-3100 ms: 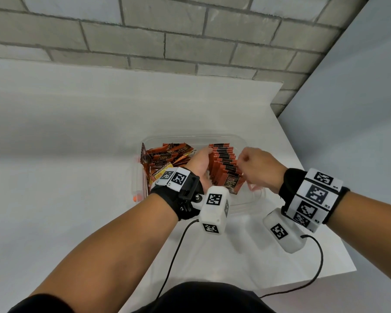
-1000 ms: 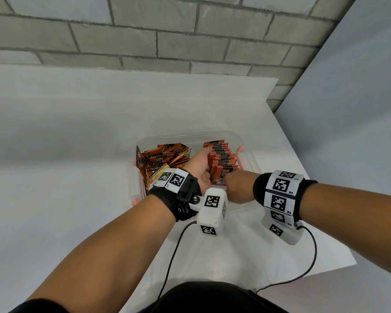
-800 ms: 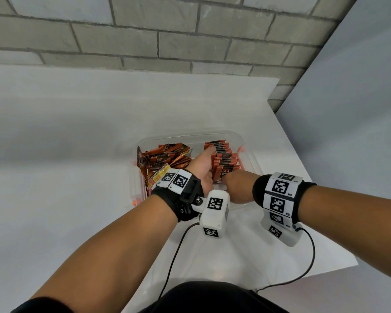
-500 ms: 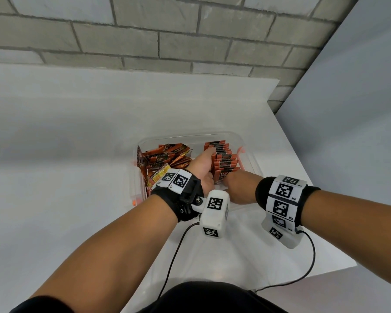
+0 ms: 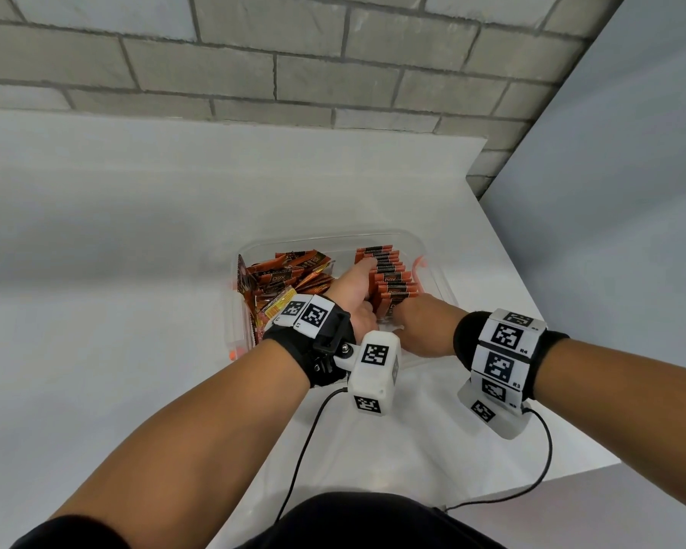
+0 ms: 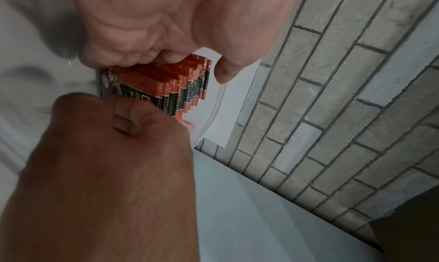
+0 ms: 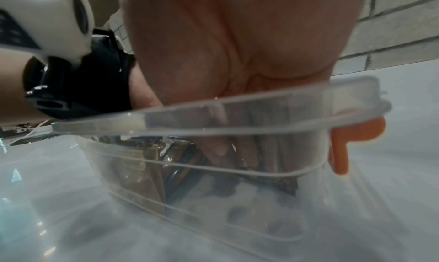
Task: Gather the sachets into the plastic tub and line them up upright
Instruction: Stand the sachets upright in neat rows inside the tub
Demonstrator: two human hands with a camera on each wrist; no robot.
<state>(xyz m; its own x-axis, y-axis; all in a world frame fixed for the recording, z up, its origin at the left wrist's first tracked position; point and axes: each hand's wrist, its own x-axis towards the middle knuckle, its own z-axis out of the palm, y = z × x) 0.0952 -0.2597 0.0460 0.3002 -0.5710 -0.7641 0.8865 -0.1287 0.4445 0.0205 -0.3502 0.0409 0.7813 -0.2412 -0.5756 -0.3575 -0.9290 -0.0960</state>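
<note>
A clear plastic tub [image 5: 325, 237] stands on the white table. Loose orange sachets [image 5: 290, 273] lie piled in its left half. An upright row of sachets [image 5: 389, 277] fills the right half. My left hand [image 5: 353, 289] lies along the row's left side, its fingers curled on the tops of the sachets [image 6: 180, 78] and its thumb [image 6: 223, 72] reaching to the far end. My right hand [image 5: 420, 322] is at the row's near end, fingers [image 7: 216, 146] pointing down inside the tub wall [image 7: 213, 115] and pinching the nearest sachet. Its fingertips are hidden in the head view.
Orange clips sit on the tub's right side [image 5: 418, 263] and left near corner [image 5: 233, 354]. The table's right edge [image 5: 531, 311] runs close beside the tub, and its near edge lies just behind my wrists. A brick wall [image 5: 333, 65] stands at the back. Camera cables trail over the table near me.
My right hand came from the tub's right side to the near end of the row and has stayed there, sinking a little. My left hand has held its place against the row.
</note>
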